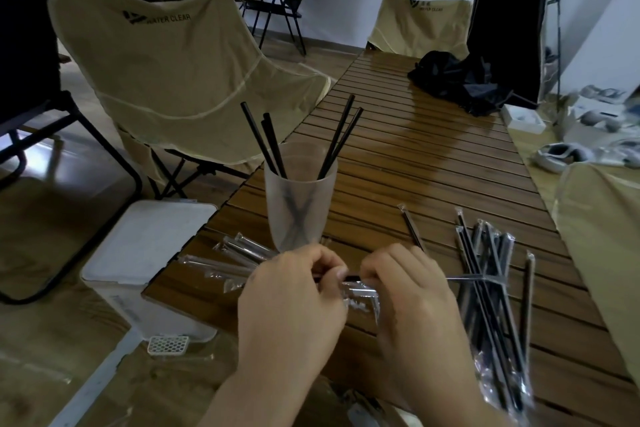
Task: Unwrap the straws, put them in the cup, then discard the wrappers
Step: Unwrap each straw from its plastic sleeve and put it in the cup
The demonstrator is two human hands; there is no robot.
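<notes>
A slatted wooden table (433,156) fills the middle and runs away toward 1 o'clock. Off its 10 o'clock side stands a tan folding chair (180,66) with "WATER CLEAR" printed on its back, and a second tan chair (419,24) sits at the table's far end, toward 12 o'clock. A heap of black fabric (453,80) lies on the far part of the table at 1 o'clock. On the floor at 8 o'clock, just beside the table edge, is a white bin (145,260) with its lid shut. At the centre of the table a frosted translucent cup (299,198) stands upright with five black unwrapped straws (273,146) leaning in it, fanned out to either side. At 4 o'clock a loose pile of wrapped straws (491,274) lies on the slats, with one single wrapped straw (412,229) a little apart toward the cup. At 9 o'clock of the hands, empty clear wrappers (228,260) lie in a fan near the cup's base. The left hand (294,295) and the right hand (412,291) are close together in front of the cup, each with fingers curled, pinching a straw in its wrapper (356,288); a short stretch of black straw shows between the thumbs.
</notes>
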